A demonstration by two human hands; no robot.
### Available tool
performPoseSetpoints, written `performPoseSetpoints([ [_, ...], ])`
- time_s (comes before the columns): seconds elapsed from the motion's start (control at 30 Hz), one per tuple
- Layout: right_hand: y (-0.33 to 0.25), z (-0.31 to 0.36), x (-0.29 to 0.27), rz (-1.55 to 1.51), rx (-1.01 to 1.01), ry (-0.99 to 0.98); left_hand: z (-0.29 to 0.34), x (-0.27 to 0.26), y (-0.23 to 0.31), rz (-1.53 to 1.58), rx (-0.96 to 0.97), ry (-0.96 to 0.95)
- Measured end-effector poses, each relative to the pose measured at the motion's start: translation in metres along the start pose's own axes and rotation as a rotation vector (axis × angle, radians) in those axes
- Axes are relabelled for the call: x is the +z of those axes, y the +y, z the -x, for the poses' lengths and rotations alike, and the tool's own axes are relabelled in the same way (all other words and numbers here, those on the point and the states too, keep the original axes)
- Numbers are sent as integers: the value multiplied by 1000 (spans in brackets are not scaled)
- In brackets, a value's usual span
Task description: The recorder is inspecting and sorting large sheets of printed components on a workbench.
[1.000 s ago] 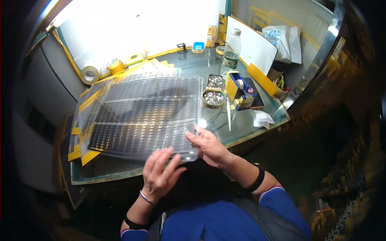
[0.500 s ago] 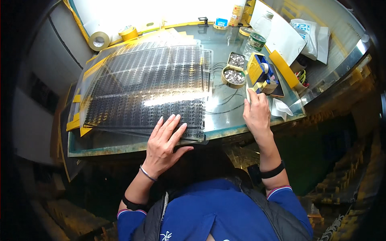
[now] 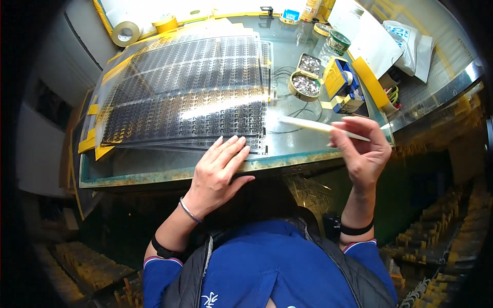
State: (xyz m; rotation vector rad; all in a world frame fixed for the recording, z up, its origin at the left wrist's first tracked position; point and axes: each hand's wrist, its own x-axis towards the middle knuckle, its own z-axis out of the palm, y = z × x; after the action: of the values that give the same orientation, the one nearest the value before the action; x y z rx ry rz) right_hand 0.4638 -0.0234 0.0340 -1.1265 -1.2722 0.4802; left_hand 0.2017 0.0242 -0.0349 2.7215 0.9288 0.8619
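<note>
My left hand [image 3: 220,172] lies flat, fingers stretched out, on the near right corner of a stack of clear sheets [image 3: 185,97] printed with rows of small dark shapes. To the right, my right hand [image 3: 365,151] is raised over the table's front edge. Between its thumb and fingers it pinches a slender cream-coloured stick [image 3: 308,124]. The stick's pale, blurred tip points left toward the sheets' right edge, and I cannot make out what kind of tool it is. Beyond this hand stands a blue and yellow tape dispenser [image 3: 341,84].
A glass-topped table [image 3: 292,154] bears everything. An open round tin [image 3: 305,86] with small pale and dark bits sits left of the dispenser. Tape rolls [image 3: 126,34] lie at the back left. A plastic bottle [image 3: 345,25] and a white bag [image 3: 403,43] are at the back right.
My right hand has come away from beside the tape dispenser, toward me and to the right, and the cream stick now shows in it. My left hand stays on the sheets.
</note>
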Motion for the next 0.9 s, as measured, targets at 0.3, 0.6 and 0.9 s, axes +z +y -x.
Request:
performPoseSetpoints([
  [0.3, 10, -13, 38, 12, -231, -207, -2, -1, -4, 51, -19, 4],
  [0.6, 30, -13, 49, 125, -371, -315, -4, 2, -5, 20, -6, -11],
  [0.9, 65, 23, 33, 240, -437, -500, -4, 1, -2, 3, -7, -27],
])
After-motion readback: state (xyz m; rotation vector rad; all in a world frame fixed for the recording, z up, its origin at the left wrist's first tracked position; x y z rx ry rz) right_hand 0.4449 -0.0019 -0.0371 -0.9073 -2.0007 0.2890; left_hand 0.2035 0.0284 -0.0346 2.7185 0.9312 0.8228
